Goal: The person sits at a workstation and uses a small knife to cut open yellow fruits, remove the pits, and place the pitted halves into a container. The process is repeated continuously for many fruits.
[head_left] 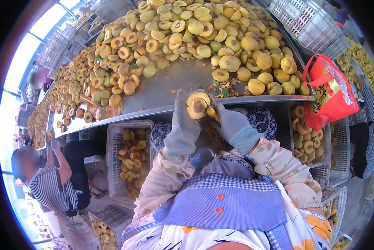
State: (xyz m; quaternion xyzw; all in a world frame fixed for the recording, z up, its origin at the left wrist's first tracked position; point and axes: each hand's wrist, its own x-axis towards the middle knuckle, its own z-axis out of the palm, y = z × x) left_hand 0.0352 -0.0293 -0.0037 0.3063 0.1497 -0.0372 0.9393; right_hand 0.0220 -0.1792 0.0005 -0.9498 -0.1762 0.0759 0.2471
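from my end i have the cut fruit just past the near edge of the metal table, between my two gloved hands, its yellow cut face turned up to the camera and a brown pit area at its middle. i'd judge it light, firm enough to bear a steady grip yet soft-fleshed, so a hard squeeze could bruise it; the bared flesh is probably wet and slippery. i'd take hold by the rounded skin at the side, clear of the cut face and the metal tip. my left hand does just that: its fingers are bent in only to the fruit's width, bearing on its left side; those behind it are hidden, so i can't tell their spread. my right hand is curled snugly round a small yellow-and-black tool, leaving little or no gap that i can see, and the tool's tip meets the cut face beside the pit. beyond the hands a heap of fruit covers much of the table, and a red bag hangs near its right corner.
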